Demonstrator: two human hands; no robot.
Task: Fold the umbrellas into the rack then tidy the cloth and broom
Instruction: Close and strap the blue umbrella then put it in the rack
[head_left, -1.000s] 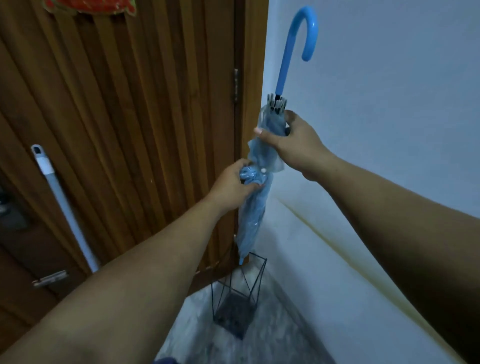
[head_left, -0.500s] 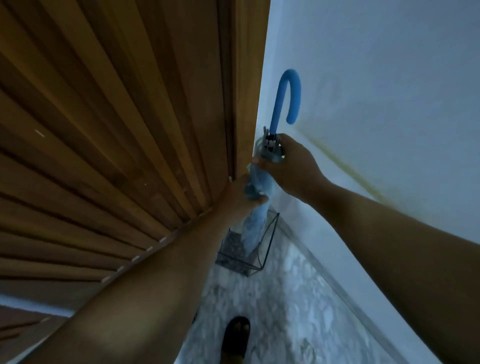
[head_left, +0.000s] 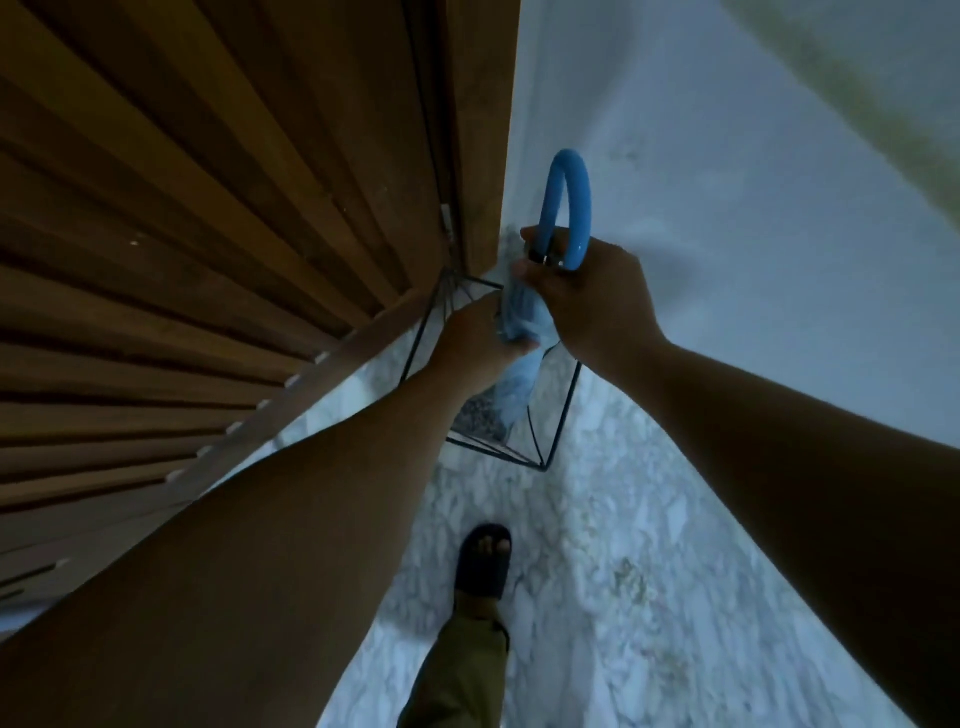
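A folded pale blue umbrella with a curved blue handle stands upright, its lower end down inside the black wire rack in the corner. My right hand grips the umbrella's top just below the handle. My left hand holds the bundled canopy a little lower, over the rack's rim. The umbrella's tip is hidden inside the rack.
A slatted wooden door fills the left side, right beside the rack. A pale wall runs along the right. The floor is white marble. My foot in a dark sandal stands just short of the rack.
Both hands have lowered the umbrella into the rack. The view has tilted down toward the floor, so the broom handle seen earlier by the door is out of sight.
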